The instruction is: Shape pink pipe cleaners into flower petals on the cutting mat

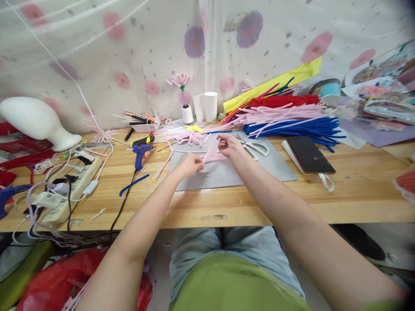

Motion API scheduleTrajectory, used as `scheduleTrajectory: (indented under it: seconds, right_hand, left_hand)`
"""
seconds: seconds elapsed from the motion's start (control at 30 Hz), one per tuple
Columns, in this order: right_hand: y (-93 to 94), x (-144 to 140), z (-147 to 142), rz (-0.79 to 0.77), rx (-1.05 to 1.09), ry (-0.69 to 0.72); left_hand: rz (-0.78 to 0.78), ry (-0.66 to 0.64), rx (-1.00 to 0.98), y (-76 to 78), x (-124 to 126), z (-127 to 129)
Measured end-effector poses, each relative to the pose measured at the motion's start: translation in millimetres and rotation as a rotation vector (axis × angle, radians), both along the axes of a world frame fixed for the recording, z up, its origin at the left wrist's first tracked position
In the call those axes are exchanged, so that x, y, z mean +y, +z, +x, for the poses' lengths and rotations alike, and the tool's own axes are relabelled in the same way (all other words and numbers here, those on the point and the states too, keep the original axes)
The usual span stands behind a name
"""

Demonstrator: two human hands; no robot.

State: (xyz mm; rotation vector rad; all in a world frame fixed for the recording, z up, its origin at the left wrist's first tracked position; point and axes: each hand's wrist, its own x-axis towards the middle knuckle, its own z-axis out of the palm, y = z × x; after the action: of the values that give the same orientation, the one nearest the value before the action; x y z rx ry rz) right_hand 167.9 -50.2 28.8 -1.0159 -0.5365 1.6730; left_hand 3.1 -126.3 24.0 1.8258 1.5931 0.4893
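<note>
Over the grey cutting mat [275,168] a pale pink pipe cleaner [210,151] slants up between my two hands. Its lower end is pinched in the fingers of my left hand [191,165]. My right hand [229,146] is closed at the upper end, its fingertips pressed together. More pink pipe cleaners [216,158] lie on the mat just behind my left fingers. Folded pink pipe-cleaner pieces [188,138] sit at the mat's back left. Scissors [257,148] with pale handles rest to the right of my right hand.
A blue glue gun [139,154] stands left of the mat, its cord hanging over the table edge. Bundled blue pipe cleaners [292,130] lie behind a black phone [309,154]. A pink flower [180,81] stands at the back. Cables crowd a power strip [73,190] on the left.
</note>
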Motion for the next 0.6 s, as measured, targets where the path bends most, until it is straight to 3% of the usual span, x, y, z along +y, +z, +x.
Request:
scheduleTrajectory:
  seconds: [0.1, 0.23, 0.3, 0.37, 0.47, 0.6]
  right_hand:
    - [-3.6, 1.1, 13.8, 0.164, -0.256, 0.012]
    - [-8.3, 6.1, 62.9, 0.358, -1.090, 0.057]
    - [-10.5, 7.4, 90.5, 0.352, -1.535, 0.161]
    - [-13.3, 6.6, 110.8, 0.318, -1.827, 0.271]
    - [-18.5, 2.9, 120.2, 0.314, -2.024, 0.398]
    - [-24.1, 0.5, 107.3, 0.266, -2.164, 0.366]
  left_hand:
    - [-0.006, 0.023, -0.011, -2.4, 3.2, -8.9]
    - [-0.066, 0.113, -0.121, -7.0, 7.8, -27.4]
    - [-0.081, 0.163, -0.163, -6.9, 9.5, -34.7]
    - [-0.069, 0.201, -0.165, -6.3, 11.3, -39.3]
    - [-0.046, 0.219, -0.149, -7.6, 14.5, -42.8]
    - [-0.020, 0.193, -0.134, -14.4, 16.4, -48.9]
